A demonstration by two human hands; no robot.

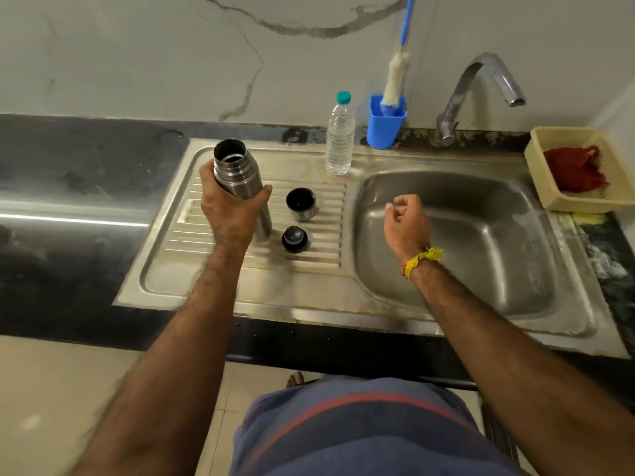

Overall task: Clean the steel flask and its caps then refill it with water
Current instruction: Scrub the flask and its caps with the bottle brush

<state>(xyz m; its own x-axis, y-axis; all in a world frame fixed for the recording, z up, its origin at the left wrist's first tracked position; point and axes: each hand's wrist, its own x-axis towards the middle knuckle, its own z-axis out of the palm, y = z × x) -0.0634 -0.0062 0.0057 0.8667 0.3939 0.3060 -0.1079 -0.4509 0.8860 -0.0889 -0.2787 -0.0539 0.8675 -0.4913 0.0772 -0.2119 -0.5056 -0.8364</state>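
Left hand (229,208): clamped round open steel flask (237,173), tilted toward 11 o'clock | right hand (407,219): empty, fingers loosely curled (over sink basin (481,242)) | caps (300,203) on drainboard.

left hand (231,210) gripping, right hand (407,221) loosely curled, empty

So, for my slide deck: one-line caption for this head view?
Left hand grips the open steel flask over the drainboard beside its two caps; right hand empty above the sink basin.
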